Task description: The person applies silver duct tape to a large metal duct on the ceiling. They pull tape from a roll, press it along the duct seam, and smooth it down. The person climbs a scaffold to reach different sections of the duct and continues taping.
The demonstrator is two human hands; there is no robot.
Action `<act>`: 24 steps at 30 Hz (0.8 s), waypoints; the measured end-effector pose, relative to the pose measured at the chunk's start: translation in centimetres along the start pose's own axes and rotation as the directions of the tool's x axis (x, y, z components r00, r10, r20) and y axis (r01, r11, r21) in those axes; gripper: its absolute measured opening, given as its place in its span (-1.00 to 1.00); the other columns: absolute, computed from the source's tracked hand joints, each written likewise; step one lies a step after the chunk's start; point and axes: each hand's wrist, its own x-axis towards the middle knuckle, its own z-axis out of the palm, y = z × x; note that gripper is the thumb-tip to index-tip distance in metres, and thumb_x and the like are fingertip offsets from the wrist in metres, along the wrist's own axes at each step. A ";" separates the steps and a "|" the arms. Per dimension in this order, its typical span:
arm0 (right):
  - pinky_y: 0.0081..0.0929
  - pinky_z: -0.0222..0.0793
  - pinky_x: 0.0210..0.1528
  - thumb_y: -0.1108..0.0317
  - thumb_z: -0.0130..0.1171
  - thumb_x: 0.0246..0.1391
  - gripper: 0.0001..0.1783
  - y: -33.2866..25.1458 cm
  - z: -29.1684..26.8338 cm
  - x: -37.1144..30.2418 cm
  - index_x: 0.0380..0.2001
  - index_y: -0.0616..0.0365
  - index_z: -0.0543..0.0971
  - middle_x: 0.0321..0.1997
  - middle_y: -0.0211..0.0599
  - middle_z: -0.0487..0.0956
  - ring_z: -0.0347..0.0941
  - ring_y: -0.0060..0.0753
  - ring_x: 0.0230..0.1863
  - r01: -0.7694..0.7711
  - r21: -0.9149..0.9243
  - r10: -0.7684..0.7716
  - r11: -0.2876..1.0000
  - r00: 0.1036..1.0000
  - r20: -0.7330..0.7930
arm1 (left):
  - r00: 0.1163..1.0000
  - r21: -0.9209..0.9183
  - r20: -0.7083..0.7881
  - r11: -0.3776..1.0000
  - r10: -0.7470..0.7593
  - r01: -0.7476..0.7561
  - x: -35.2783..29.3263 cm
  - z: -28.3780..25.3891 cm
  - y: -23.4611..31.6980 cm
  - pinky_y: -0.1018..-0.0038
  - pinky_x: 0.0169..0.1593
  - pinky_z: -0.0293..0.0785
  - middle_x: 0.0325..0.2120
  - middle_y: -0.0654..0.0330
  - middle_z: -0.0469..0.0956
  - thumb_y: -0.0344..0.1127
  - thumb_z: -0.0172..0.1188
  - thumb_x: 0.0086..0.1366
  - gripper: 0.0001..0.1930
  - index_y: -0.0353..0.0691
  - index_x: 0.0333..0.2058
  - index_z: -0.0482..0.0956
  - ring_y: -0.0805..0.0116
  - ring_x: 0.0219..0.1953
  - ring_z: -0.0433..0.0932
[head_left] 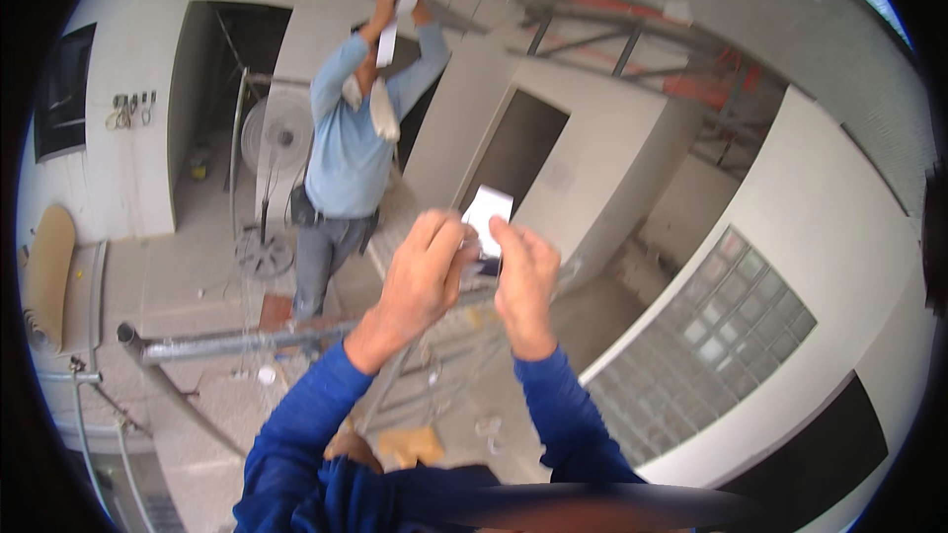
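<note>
Both my arms, in blue sleeves, reach up and forward with the hands close together. A small flat white piece [488, 214], perhaps a strip of card or plastic, stands up between them. My right hand [525, 274] pinches its right side with the thumb lying on it. My left hand [423, 264] is closed, its curled fingertips right beside the piece. Whatever the left fingers hold is too small and blurred to name. Below the white piece, a small dark patch [486, 266] shows between the hands.
A metal scaffold rail [247, 343] crosses below my arms. Ahead, a co-worker in a light blue shirt [352, 158] holds a white strip [393, 25] overhead. A large fan [282, 136] stands behind. Glass blocks [721, 336] fill a wall opening at right. A rolled mat [47, 276] is at left.
</note>
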 end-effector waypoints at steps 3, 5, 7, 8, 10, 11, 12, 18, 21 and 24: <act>-0.61 0.35 -0.33 0.29 0.41 0.27 -0.72 -0.6 0.8 0.1 -0.39 0.34 0.72 -0.41 -0.47 0.64 0.46 -0.70 -0.38 -0.004 0.033 0.004 0.999 1.000 0.023 | 0.971 -0.109 -0.032 0.967 -0.237 0.232 0.6 -0.4 1.0 0.25 -0.11 0.61 -0.20 0.00 0.59 -0.57 0.43 0.20 -0.66 -0.36 -0.05 0.59 0.05 -0.17 0.65; -0.62 0.33 -0.35 0.28 0.40 0.28 -0.71 -0.9 1.3 0.1 -0.39 0.33 0.71 -0.44 -0.48 0.62 0.44 -0.71 -0.40 -0.013 0.059 0.011 0.998 0.999 0.032 | 0.957 -0.132 0.004 0.948 -0.290 0.288 0.9 -0.8 1.3 0.32 -0.11 0.69 -0.16 0.03 0.58 -0.52 0.46 0.22 -0.69 -0.39 -0.06 0.66 0.16 -0.17 0.69; -0.62 0.29 -0.39 0.26 0.39 0.30 -0.70 -1.2 1.5 0.2 -0.40 0.32 0.71 -0.47 -0.49 0.60 0.42 -0.72 -0.43 0.021 0.065 -0.025 0.998 0.998 0.054 | 0.955 -0.185 0.048 0.938 -0.291 0.295 1.2 -1.0 1.2 0.38 -0.13 0.72 -0.13 0.04 0.57 -0.55 0.44 0.23 -0.72 -0.41 -0.08 0.68 0.22 -0.18 0.70; -0.62 0.31 -0.37 0.27 0.40 0.30 -0.70 -1.4 1.5 0.3 -0.38 0.34 0.71 -0.44 -0.46 0.62 0.45 -0.70 -0.41 0.017 0.060 -0.020 0.998 0.998 0.060 | 0.938 -0.249 0.056 0.905 -0.343 0.346 1.3 -1.0 1.2 0.42 -0.13 0.73 -0.11 0.06 0.56 -0.57 0.42 0.24 -0.76 -0.41 -0.11 0.69 0.26 -0.18 0.70; -0.63 0.35 -0.33 0.29 0.41 0.31 -0.71 -1.7 1.6 0.3 -0.34 0.37 0.70 -0.37 -0.39 0.66 0.50 -0.66 -0.36 0.027 0.075 -0.034 0.997 0.995 0.092 | 0.890 -0.386 0.101 0.807 -0.444 0.446 1.6 -1.0 1.0 0.48 -0.14 0.76 -0.08 0.08 0.54 -0.61 0.38 0.26 -0.83 -0.42 -0.16 0.70 0.35 -0.18 0.69; -0.63 0.35 -0.33 0.27 0.41 0.31 -0.69 -1.9 1.6 0.3 -0.34 0.37 0.70 -0.37 -0.39 0.66 0.49 -0.67 -0.37 0.031 0.072 -0.038 0.997 0.995 0.097 | 0.899 -0.382 0.072 0.821 -0.432 0.425 1.8 -1.0 0.9 0.49 -0.15 0.76 -0.08 0.10 0.52 -0.63 0.35 0.27 -0.84 -0.42 -0.17 0.70 0.37 -0.18 0.69; -0.64 0.34 -0.33 0.25 0.42 0.31 -0.68 -2.1 1.7 0.3 -0.34 0.37 0.70 -0.37 -0.39 0.66 0.48 -0.67 -0.38 0.034 0.070 -0.041 0.997 0.994 0.101 | 0.905 -0.394 0.060 0.823 -0.422 0.410 2.0 -1.0 0.8 0.51 -0.16 0.76 -0.07 0.11 0.51 -0.65 0.33 0.28 -0.85 -0.42 -0.18 0.71 0.39 -0.19 0.69; -0.65 0.12 -0.53 0.08 0.40 0.33 -0.57 -4.3 2.0 0.8 -0.37 0.31 0.71 -0.55 -0.62 0.48 0.31 -0.77 -0.52 0.021 0.122 -0.037 0.992 0.991 0.127 | 0.931 -0.383 0.009 0.859 -0.365 0.340 3.5 -0.9 1.5 0.49 -0.26 0.69 -0.14 0.13 0.51 -0.63 0.30 0.30 -0.94 -0.40 -0.27 0.68 0.42 -0.29 0.64; -0.65 0.21 -0.51 0.06 0.35 0.37 -0.55 -5.9 1.6 0.7 -0.33 0.33 0.70 -0.52 -0.55 0.53 0.38 -0.73 -0.52 -0.016 0.177 -0.012 0.984 0.988 0.156 | 0.934 -0.472 0.040 0.817 -0.355 0.331 4.7 -1.2 1.7 0.52 -0.26 0.73 -0.12 0.14 0.49 -0.60 0.29 0.33 -0.98 -0.41 -0.27 0.66 0.43 -0.28 0.66; -0.63 0.36 -0.45 0.09 0.28 0.43 -0.56 -7.2 0.8 0.2 -0.30 0.35 0.69 -0.46 -0.42 0.62 0.49 -0.66 -0.47 0.023 0.147 -0.050 0.989 0.981 0.187 | 0.911 -0.582 0.151 0.710 -0.385 0.397 6.0 -2.0 1.9 0.56 -0.27 0.74 -0.11 0.16 0.49 -0.58 0.29 0.35 -0.98 -0.41 -0.26 0.65 0.46 -0.28 0.66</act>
